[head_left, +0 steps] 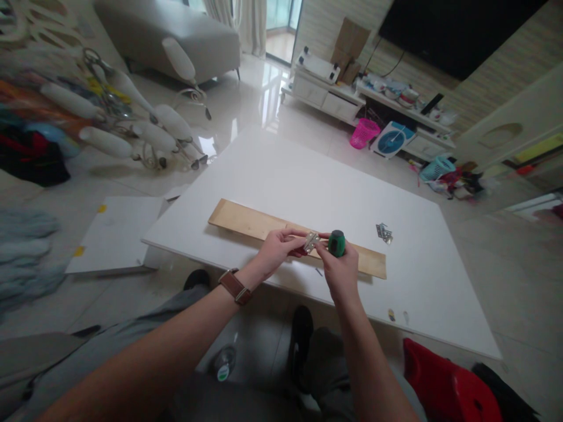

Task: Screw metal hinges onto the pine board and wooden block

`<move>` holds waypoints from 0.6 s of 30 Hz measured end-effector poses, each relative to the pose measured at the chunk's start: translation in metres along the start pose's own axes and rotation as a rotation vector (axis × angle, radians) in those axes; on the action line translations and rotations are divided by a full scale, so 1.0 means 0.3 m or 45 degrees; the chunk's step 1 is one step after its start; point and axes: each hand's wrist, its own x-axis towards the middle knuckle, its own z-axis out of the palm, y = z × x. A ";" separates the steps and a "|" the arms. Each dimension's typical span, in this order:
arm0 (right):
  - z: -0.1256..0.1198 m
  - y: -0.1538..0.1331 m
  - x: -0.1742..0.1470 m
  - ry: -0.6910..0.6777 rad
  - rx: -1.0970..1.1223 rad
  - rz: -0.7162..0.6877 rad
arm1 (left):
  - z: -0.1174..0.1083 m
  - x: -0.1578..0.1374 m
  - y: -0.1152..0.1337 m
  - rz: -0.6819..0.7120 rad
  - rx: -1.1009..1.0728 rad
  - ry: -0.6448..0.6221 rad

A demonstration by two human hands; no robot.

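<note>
A small silver metal hinge (311, 242) is pinched in the fingers of my left hand (281, 249), above a long wooden board (250, 221). Something red shows just under the hinge, too small to name. My right hand (341, 266) is closed around a screwdriver with a green and black handle (336, 242); its shaft is hidden by the fingers. The fingertips of that hand also touch the hinge's right side. Beneath lies a large white panel (281, 170), with the wooden board along its near side.
Several loose metal hinges (384, 232) lie on the panel to the right. A small dark piece (319, 272) sits near the front edge. On the floor are a white box-like panel (118, 234), a white lamp fixture (153, 129) and a red stool (448, 381).
</note>
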 end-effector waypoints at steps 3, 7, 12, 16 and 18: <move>0.002 0.000 0.002 0.001 0.005 0.004 | 0.001 0.001 -0.001 -0.007 0.013 0.008; 0.006 -0.006 0.002 0.020 -0.001 0.017 | 0.002 0.001 -0.008 -0.038 0.029 -0.038; 0.006 -0.009 -0.001 -0.003 -0.023 -0.016 | 0.004 -0.001 -0.012 -0.048 0.012 -0.066; 0.006 -0.006 0.000 -0.005 -0.030 -0.025 | 0.005 -0.002 -0.007 -0.057 0.028 -0.072; 0.006 -0.007 0.000 -0.010 -0.031 -0.021 | 0.005 -0.002 -0.007 -0.057 0.057 -0.082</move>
